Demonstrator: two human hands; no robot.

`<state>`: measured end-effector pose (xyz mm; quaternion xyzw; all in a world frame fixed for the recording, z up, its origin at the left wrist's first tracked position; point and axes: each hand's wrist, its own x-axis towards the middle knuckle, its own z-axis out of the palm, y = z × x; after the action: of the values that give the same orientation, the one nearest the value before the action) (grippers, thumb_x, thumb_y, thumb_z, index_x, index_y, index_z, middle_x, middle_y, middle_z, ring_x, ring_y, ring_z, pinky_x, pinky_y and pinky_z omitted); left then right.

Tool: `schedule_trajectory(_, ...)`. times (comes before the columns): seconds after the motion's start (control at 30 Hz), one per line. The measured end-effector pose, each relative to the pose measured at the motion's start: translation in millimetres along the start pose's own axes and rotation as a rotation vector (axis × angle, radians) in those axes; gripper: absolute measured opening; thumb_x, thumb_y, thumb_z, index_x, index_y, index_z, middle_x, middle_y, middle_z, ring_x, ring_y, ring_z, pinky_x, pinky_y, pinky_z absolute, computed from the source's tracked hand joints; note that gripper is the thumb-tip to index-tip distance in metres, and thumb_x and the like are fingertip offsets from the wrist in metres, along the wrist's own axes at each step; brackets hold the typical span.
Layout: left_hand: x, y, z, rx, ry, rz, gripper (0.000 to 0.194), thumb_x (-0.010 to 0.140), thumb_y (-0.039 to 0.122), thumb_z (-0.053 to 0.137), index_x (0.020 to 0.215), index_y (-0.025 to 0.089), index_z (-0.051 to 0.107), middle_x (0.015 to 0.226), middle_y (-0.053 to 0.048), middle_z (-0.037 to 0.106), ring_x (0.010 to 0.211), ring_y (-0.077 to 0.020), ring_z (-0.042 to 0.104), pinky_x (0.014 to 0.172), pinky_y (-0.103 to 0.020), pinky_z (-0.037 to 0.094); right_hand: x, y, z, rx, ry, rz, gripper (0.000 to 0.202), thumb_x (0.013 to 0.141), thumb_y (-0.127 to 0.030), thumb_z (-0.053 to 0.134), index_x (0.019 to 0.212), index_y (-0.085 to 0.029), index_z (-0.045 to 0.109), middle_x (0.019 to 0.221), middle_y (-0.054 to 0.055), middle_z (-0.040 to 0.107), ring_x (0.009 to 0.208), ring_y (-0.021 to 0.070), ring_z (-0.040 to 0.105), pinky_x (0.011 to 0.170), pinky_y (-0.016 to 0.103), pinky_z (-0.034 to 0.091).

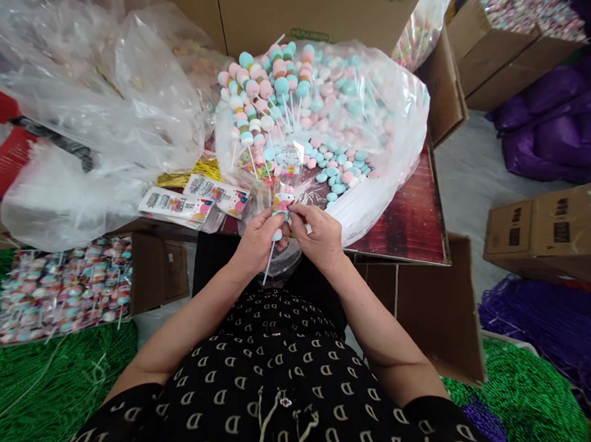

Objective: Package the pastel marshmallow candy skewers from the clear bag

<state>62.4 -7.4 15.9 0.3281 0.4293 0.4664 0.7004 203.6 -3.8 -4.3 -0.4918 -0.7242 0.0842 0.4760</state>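
A candy skewer (277, 234) on a white stick is held low in front of my body, its upper part inside a clear printed wrapper (283, 199). My left hand (258, 240) is closed around it, with the stick pointing down below the fingers. The fingertips of my right hand (319, 234) pinch the wrapper at its right side. Beyond the hands, several unwrapped candy skewers (280, 85) lie on an open plastic bag of loose pink, blue and white candies (334, 173). Stacks of printed wrappers (176, 204) rest on the left, beside gold twist ties (198, 168).
White sticks (354, 208) lie on the dark red table (416, 215). A large clear bag (103, 89) covers the left side. Below left stands a box of wrapped skewers (71, 287); an open carton (435, 303) is below right. Green cord bundles (535, 396) lie on the floor.
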Motion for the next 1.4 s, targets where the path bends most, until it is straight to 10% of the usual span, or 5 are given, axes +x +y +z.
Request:
schedule_trajectory(0.63, 0, -11, 0.7, -0.04, 0.032, 0.057, 0.022, 0.085, 0.039, 0.076, 0.09, 0.021, 0.066, 0.064, 0.006, 0.057, 0.048, -0.0071, 0.05, 0.041, -0.02, 0.036, -3, 4, 13, -0.281, 0.072, -0.151, 0.018, 0.098, -0.018, 0.052, 0.086, -0.023, 0.064, 0.069, 0.0, 0.068, 0.066, 0.0162, 0.064, 0.066, 0.028, 0.048)
schedule_trajectory(0.83, 3, -21, 3.1, -0.041, 0.104, 0.208, 0.028, 0.091, 0.028, 0.074, 0.118, 0.029, 0.071, 0.114, -0.002, 0.075, 0.094, -0.0111, 0.069, 0.075, -0.02, 0.055, -12, 3, 14, -0.277, 0.038, -0.163, 0.018, 0.098, -0.017, 0.052, 0.085, -0.024, 0.063, 0.068, 0.001, 0.065, 0.068, 0.018, 0.062, 0.066, 0.03, 0.048)
schedule_trajectory(0.93, 7, -20, 6.2, -0.022, 0.136, 0.307, 0.023, 0.093, 0.028, 0.073, 0.116, 0.029, 0.073, 0.137, -0.003, 0.07, 0.123, -0.0141, 0.065, 0.097, -0.025, 0.053, -10, -1, 12, -0.167, 0.016, -0.055, 0.017, 0.099, -0.021, 0.052, 0.088, -0.023, 0.065, 0.072, 0.003, 0.067, 0.069, 0.0181, 0.063, 0.069, 0.03, 0.05)
schedule_trajectory(1.13, 12, -2, 5.7, -0.137, 0.177, 0.313, 0.022, 0.091, 0.04, 0.076, 0.108, 0.03, 0.067, 0.105, 0.0, 0.074, 0.094, -0.0144, 0.071, 0.08, -0.027, 0.056, -19, -26, -2, 0.258, -0.093, 0.329, 0.028, 0.105, -0.034, 0.049, 0.127, -0.023, 0.062, 0.101, 0.005, 0.077, 0.082, 0.0162, 0.072, 0.074, 0.029, 0.058)
schedule_trajectory(1.4, 8, 7, 9.0, -0.164, 0.227, 0.253, 0.032, 0.085, 0.04, 0.081, 0.097, 0.027, 0.055, 0.092, 0.003, 0.069, 0.079, -0.0109, 0.07, 0.066, -0.022, 0.053, -45, -47, 16, 0.535, -0.267, 0.561, 0.033, 0.097, -0.038, 0.057, 0.117, -0.018, 0.073, 0.068, -0.002, 0.063, 0.057, 0.0124, 0.054, 0.056, 0.025, 0.048)
